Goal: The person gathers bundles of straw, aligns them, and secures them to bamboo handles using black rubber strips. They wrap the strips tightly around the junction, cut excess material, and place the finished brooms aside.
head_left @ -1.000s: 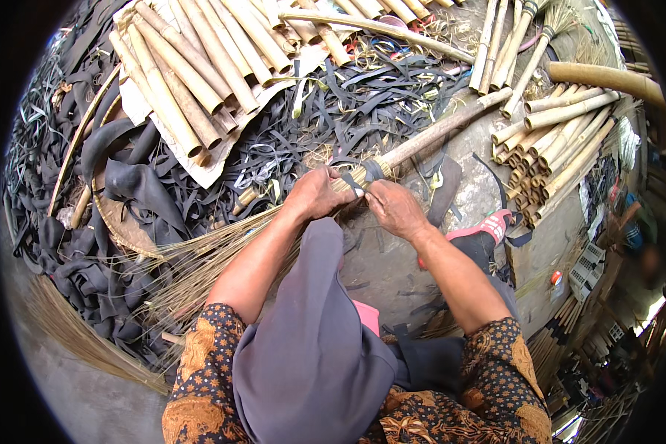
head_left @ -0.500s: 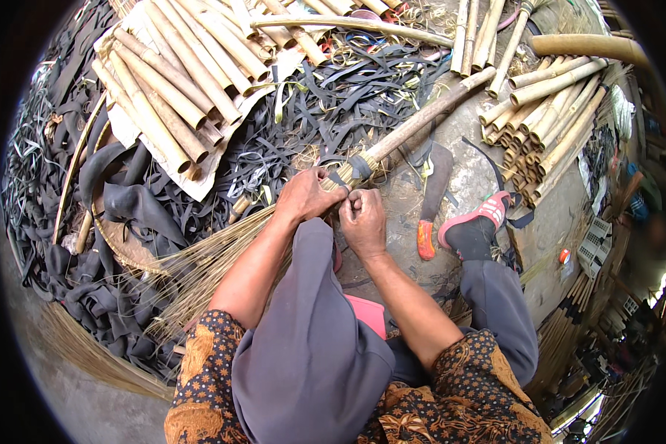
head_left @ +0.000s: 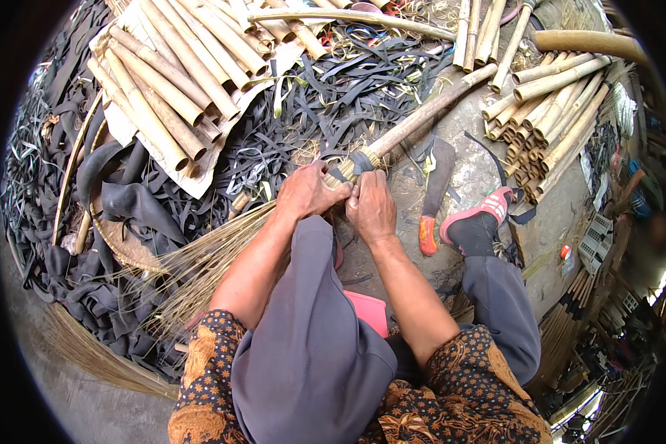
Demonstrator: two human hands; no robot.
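A stick broom lies slantwise before me, its bristles point(head_left: 222, 244) fanning to the lower left and its bamboo handle point(head_left: 433, 111) reaching to the upper right. Black rubber binding point(head_left: 361, 162) circles the bundle where bristles meet handle. Just below that, a second black rubber strip point(head_left: 336, 175) crosses the bundle between my hands. My left hand point(head_left: 305, 195) is closed round the bundle, thumb pointing at the strip. Fingers curled tight, my right hand point(head_left: 372, 209) pinches the strip's end close to the left thumb; its fingers largely hide that end.
Cut bamboo tubes point(head_left: 163, 81) lie on paper at the upper left, and more are stacked point(head_left: 547, 111) at the upper right. Black rubber scraps point(head_left: 325, 96) cover the ground. A dark blade with an orange handle point(head_left: 427, 235) lies beside my sandalled foot point(head_left: 477, 218).
My right hand has moved slightly up and to the right, and its wrist has turned a little. The left hand keeps its hold on the bundle.
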